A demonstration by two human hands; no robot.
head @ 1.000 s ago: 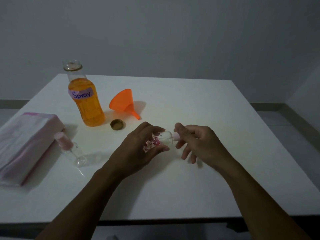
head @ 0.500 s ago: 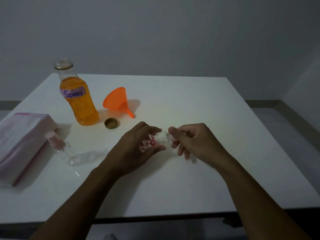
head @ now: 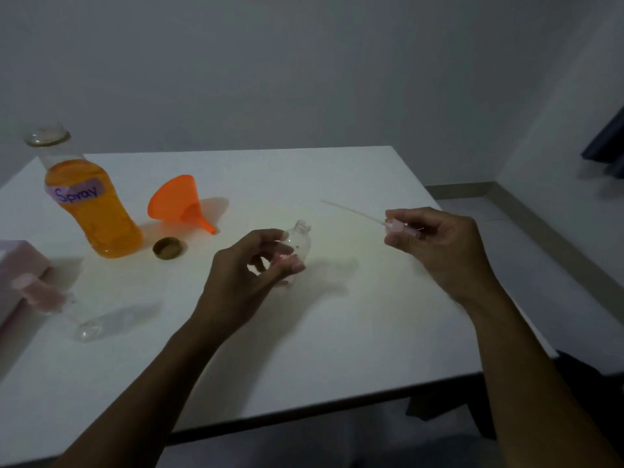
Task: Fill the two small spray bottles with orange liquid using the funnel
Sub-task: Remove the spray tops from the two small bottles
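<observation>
My left hand [head: 251, 265] grips a small clear spray bottle [head: 300, 243] with pink flowers, its open neck tilted up and to the right. My right hand [head: 435, 238] holds its pink spray head [head: 398, 227] apart from the bottle; the thin dip tube [head: 351, 211] sticks out to the left. The second small spray bottle [head: 64, 307], with its pink cap on, lies at the left. A large open bottle of orange liquid [head: 89, 204] labelled "Spray" stands at the back left. The orange funnel [head: 182, 204] lies on its side beside it.
The work sits on a white table [head: 337, 332]. A brown bottle cap [head: 167, 248] lies between the orange bottle and my left hand. A pink packet [head: 13, 275] rests at the left edge. The table's right edge runs past my right hand.
My right hand has pulled the pink spray head with its tube out of the small bottle and moved right. My left hand has tipped the bottle more upright. The view shifted right.
</observation>
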